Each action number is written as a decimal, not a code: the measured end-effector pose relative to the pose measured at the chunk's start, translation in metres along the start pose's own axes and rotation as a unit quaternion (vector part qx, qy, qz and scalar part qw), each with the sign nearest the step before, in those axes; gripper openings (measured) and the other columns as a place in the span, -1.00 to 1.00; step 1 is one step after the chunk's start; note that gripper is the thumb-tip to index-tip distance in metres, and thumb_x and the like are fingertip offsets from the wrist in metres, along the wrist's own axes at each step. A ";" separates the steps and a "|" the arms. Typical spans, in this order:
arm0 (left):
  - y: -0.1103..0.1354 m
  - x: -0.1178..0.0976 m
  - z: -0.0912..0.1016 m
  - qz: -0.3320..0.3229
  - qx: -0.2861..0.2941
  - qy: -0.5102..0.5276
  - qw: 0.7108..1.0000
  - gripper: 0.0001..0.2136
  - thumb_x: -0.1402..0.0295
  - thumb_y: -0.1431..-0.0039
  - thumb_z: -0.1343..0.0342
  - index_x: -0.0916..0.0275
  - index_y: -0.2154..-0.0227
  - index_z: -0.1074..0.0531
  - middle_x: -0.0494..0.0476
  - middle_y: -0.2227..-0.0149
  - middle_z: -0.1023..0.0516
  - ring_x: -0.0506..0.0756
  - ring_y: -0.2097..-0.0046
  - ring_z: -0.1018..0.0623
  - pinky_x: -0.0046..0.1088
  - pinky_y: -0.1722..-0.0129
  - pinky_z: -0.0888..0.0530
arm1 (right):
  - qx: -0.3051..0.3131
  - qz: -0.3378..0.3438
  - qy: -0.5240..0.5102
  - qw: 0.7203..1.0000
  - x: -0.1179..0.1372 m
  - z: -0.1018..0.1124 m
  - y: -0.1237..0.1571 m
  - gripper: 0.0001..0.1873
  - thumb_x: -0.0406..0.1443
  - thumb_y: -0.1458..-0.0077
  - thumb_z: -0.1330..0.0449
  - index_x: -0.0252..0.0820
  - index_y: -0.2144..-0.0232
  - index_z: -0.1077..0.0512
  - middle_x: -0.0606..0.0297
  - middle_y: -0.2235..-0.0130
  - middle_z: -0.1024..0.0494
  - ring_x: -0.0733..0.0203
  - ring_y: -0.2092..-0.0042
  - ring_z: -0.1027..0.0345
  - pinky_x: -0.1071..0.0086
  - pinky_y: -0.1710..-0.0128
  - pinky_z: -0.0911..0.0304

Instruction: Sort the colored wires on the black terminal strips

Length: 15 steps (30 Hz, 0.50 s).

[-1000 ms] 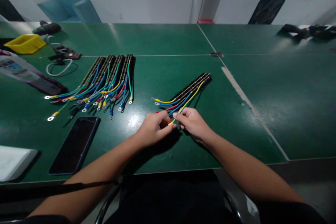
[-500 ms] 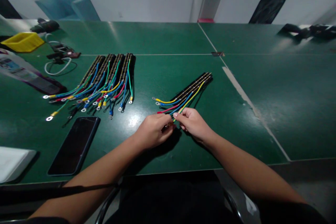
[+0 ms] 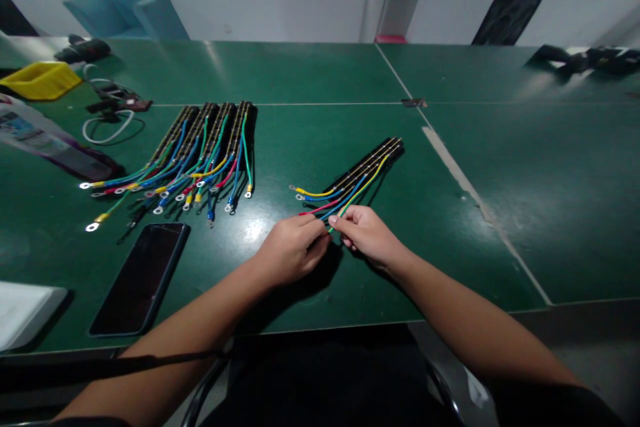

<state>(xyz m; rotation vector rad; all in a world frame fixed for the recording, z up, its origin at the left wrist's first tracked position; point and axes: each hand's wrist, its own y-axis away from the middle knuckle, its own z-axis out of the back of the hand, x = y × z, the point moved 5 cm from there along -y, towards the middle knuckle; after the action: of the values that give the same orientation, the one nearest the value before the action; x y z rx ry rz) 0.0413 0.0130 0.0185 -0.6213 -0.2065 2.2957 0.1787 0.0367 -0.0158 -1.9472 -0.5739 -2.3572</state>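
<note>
A black terminal strip (image 3: 373, 160) lies slantwise on the green table (image 3: 310, 80), with yellow, blue, red and green wires (image 3: 325, 197) fanning out toward me. My left hand (image 3: 290, 250) and my right hand (image 3: 367, 235) meet at the near ends of those wires. Both pinch the end of a green-yellow wire (image 3: 336, 222) between thumb and fingers. The wire's tip is hidden between the fingertips.
Several finished strips with coloured wires and ring lugs (image 3: 200, 153) lie to the left. A black phone (image 3: 143, 277) rests near the front edge, a white block (image 3: 25, 310) beside it. A yellow bin (image 3: 40, 79), white cable (image 3: 107, 127) and packet (image 3: 47, 140) sit far left.
The hands stay together at the wire ends; the left fingers have closed further over the yellow tip, which showed a second ago and is now covered.
</note>
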 end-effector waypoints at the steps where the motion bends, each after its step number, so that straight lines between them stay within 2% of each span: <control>1: 0.000 0.000 0.000 0.001 -0.004 0.002 1.000 -0.83 0.37 -0.24 0.07 0.27 0.41 -0.36 0.08 0.45 -0.39 0.01 0.40 -0.36 -0.46 0.40 -0.29 | -0.001 0.001 0.001 1.000 0.000 0.000 0.000 -0.68 -0.09 -0.06 -0.17 -0.20 0.52 -0.27 0.46 0.69 -0.28 0.43 0.69 -0.05 0.52 0.72 0.09; 10: 0.000 0.003 0.004 0.027 -0.008 0.034 0.999 -0.85 0.34 -0.21 0.00 0.28 0.39 -0.41 0.04 0.49 -0.40 -0.03 0.47 -0.34 -0.50 0.46 -0.23 | 0.005 -0.003 -0.011 1.000 0.000 0.000 0.001 -0.69 -0.10 -0.08 -0.16 -0.21 0.50 -0.28 0.46 0.69 -0.28 0.44 0.69 -0.05 0.54 0.72 0.09; 15: 0.000 0.003 0.008 0.033 -0.040 0.023 0.998 -0.86 0.32 -0.16 -0.08 0.27 0.44 -0.38 -0.01 0.54 -0.37 -0.06 0.53 -0.30 -0.52 0.50 -0.20 | 0.003 -0.007 -0.015 1.000 0.000 0.000 0.002 -0.70 -0.10 -0.07 -0.17 -0.21 0.49 -0.29 0.46 0.68 -0.27 0.44 0.69 -0.05 0.53 0.72 0.09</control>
<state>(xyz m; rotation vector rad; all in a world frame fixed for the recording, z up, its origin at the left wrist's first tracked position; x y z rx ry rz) 0.0353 0.0159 0.0246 -0.7314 -0.2589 2.3436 0.1789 0.0349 -0.0152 -1.9856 -0.5991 -2.3354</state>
